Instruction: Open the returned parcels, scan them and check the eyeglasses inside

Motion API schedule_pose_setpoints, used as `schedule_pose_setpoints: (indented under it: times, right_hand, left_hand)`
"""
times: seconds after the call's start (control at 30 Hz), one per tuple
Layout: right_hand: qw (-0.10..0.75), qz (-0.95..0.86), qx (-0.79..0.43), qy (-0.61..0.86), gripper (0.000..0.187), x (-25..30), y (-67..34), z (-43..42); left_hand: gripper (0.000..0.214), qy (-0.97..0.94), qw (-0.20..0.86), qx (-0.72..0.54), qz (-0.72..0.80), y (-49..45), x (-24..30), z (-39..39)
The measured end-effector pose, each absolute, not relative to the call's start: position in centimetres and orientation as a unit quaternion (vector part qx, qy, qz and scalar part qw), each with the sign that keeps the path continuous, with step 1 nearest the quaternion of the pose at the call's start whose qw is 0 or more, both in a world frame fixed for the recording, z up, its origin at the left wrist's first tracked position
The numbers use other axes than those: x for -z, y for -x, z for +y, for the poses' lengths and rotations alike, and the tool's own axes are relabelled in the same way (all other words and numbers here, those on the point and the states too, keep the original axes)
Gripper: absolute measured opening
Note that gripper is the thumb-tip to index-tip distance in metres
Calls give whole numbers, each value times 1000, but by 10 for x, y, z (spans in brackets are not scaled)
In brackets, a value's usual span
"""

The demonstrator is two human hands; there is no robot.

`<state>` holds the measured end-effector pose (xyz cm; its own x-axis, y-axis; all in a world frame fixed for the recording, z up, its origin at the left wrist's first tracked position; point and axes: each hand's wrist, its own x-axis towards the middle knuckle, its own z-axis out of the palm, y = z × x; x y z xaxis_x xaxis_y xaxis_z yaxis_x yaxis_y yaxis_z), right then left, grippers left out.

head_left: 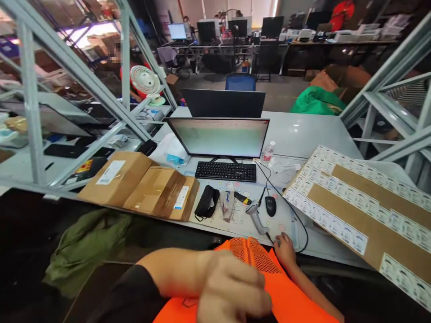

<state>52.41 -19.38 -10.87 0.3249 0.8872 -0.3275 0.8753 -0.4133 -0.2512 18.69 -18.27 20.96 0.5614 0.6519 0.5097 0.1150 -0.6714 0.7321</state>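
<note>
My left hand [232, 287] is close to the camera in front of the orange vest [286, 291]. Its fingers are curled inward and a little blurred; whatever may lie inside them is hidden. Resting at the desk's front edge, my right hand [284, 247] has its fingers laid on the surface with nothing seen in them. Just left of it lies a grey barcode scanner [257, 220], and beyond it a black mouse [270, 206]. A black pouch [207, 201], a whitish cloth-like item [227, 205] and a yellow-black utility knife [243, 198] lie left of the scanner.
A black keyboard [225, 171] sits before a lit monitor [222, 139]. Cardboard boxes [144, 190] line the desk's left. On the right, a large cardboard sheet with labels [363, 206] overhangs the front edge. A bottle [269, 151] stands by the monitor. Metal frames [30, 103] flank the desk.
</note>
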Motion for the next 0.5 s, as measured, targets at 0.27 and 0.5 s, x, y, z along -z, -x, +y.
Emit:
schedule_pose_setpoints:
  times: [0.27,0.5]
  right_hand:
    - [24,-540,-220,812,44,115,-530,-195]
    - [34,-545,-196,814,46,114,-531,-195]
  left_hand:
    - [26,-723,274,-462,434,-160,-124,-72]
    - [24,-587,326,-360,648,-111,18,-72]
